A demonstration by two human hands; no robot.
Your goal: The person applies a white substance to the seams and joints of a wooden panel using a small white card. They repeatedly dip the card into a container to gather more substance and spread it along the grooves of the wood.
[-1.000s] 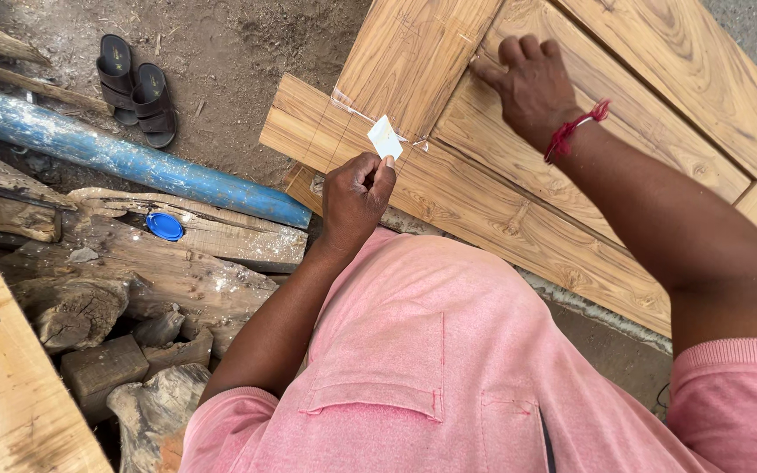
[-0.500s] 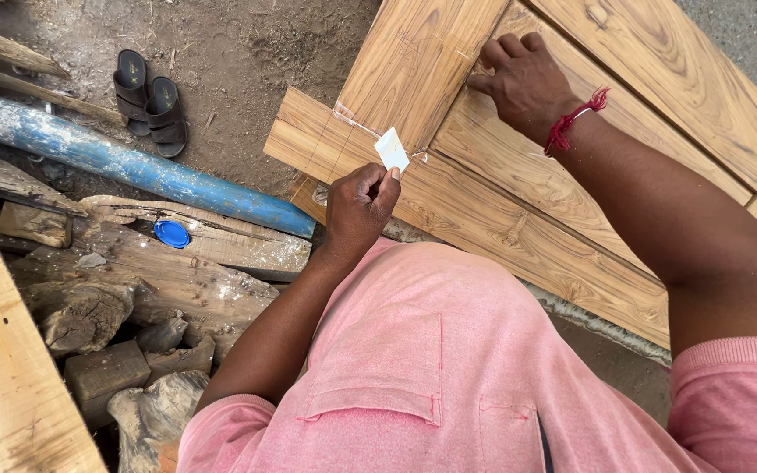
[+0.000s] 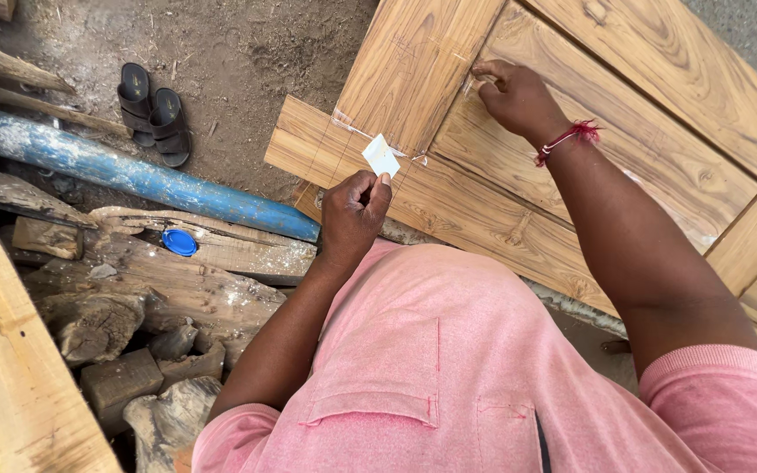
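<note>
Dirt ground (image 3: 247, 52), wood-grain door panel (image 3: 659, 131), blue pipe (image 3: 133, 173), black sandals (image 3: 153, 114), timber scraps (image 3: 177, 280)

Small white square card (image 3: 382, 157), pinched upright at lower edge, tilted, over corner joint of wooden panelled door (image 3: 484, 193). Door: light wood grain, recessed panels, raised rails, lying flat, near corner over dirt ground.

Two sandals (image 3: 152, 112), one blue pipe (image 3: 133, 172) (one blue lid (image 3: 179, 242)).
</note>
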